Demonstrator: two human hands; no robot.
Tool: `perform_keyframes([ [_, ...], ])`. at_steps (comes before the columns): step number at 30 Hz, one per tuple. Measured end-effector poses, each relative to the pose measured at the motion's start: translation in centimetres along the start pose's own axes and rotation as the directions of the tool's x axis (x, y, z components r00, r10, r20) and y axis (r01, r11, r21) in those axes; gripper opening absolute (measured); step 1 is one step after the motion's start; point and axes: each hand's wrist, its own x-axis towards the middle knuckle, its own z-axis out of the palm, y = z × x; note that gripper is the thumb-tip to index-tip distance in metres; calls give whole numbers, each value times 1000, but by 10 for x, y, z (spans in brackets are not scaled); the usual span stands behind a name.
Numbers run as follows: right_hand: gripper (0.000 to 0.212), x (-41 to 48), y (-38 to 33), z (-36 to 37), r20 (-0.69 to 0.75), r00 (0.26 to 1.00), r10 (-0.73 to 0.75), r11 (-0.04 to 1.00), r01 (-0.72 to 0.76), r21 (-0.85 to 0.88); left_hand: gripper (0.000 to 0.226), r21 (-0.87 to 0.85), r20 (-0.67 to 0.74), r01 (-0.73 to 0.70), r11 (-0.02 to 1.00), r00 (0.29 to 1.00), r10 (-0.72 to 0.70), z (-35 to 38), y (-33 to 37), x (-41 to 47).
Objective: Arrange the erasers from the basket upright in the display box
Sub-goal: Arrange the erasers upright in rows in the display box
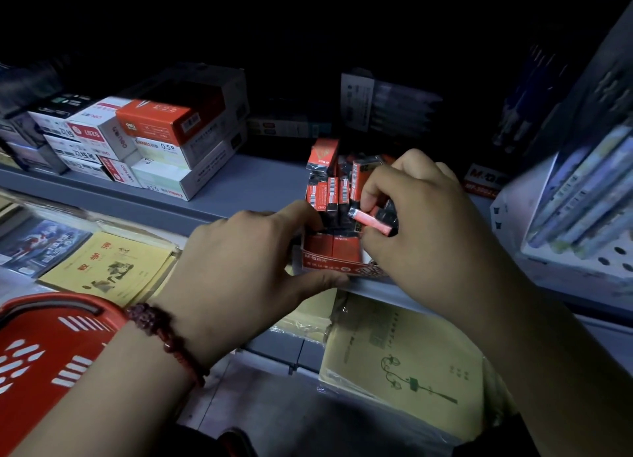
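Head view: red display box (329, 267), white print on front lip too small to read, sits at front edge of grey shelf (246, 186), packed w/ red-and-black wrapped erasers (330, 194) standing upright, barcodes facing fwd; legible elsewhere: "deli" and "0.5" on stacked cartons (154, 138) at left, "M&G" on dark box (483, 180) at right. Left hand (253, 261) grips display box at its left front corner, fingers curled over wall, thumb along front lip; right hand (421, 223) pinches one eraser (371, 222) btwn thumb and fingertips, tilted near-flat over display box's right side. Red basket (44, 347) at lower left, contents not visible.
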Motion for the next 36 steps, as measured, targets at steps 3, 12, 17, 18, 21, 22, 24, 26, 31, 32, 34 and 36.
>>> perform_keyframes([
  [3, 20, 1, 3, 1, -7, 999, -31, 999, 32, 15, 61, 2, -5, -15, 1000, 1000, 15, 0, 1, -2],
  [12, 27, -2, 23, -11, -145, 981, -126, 912, 172, 372, 34, -83, -136, -127, 988, 984, 115, 0, 12, -6],
  [17, 21, 0, 31, -9, -186, 972, -145, 852, 218, 476, 34, -116, -188, -206, 972, 965, 182, 6, 15, 0],
  [18, 19, -1, 31, -9, -189, 973, -135, 831, 215, 513, 33, -151, -187, -221, 964, 963, 192, 8, 17, 1],
  [21, 14, 0, 29, -8, -236, 967, -99, 785, 222, 578, 30, -228, -173, -200, 953, 972, 162, 10, 28, 3],
  [22, 15, 0, 28, -8, -256, 962, -89, 781, 227, 581, 31, -217, -160, -186, 958, 975, 153, 11, 32, 3],
  [24, 16, 2, 26, -8, -279, 959, -60, 758, 225, 612, 33, -183, -129, -170, 968, 981, 148, 12, 37, 5],
  [26, 18, 6, 25, -8, -275, 961, -16, 734, 198, 649, 33, -176, -124, -157, 972, 983, 137, 13, 40, 8],
  [31, 25, 17, 27, -13, -120, 992, 39, 647, 66, 759, 41, -179, -113, -116, 977, 989, 97, 15, 41, 12],
  [32, 25, 17, 27, -15, -118, 992, 37, 639, 67, 766, 43, -173, -111, -115, 978, 989, 96, 16, 40, 12],
  [34, 22, 12, 27, -19, -165, 986, 24, 668, 107, 737, 45, -148, -103, -123, 981, 989, 108, 15, 39, 11],
  [36, 19, 5, 29, -23, -216, 976, -27, 725, 168, 668, 44, -128, -98, -134, 983, 988, 122, 12, 37, 9],
])
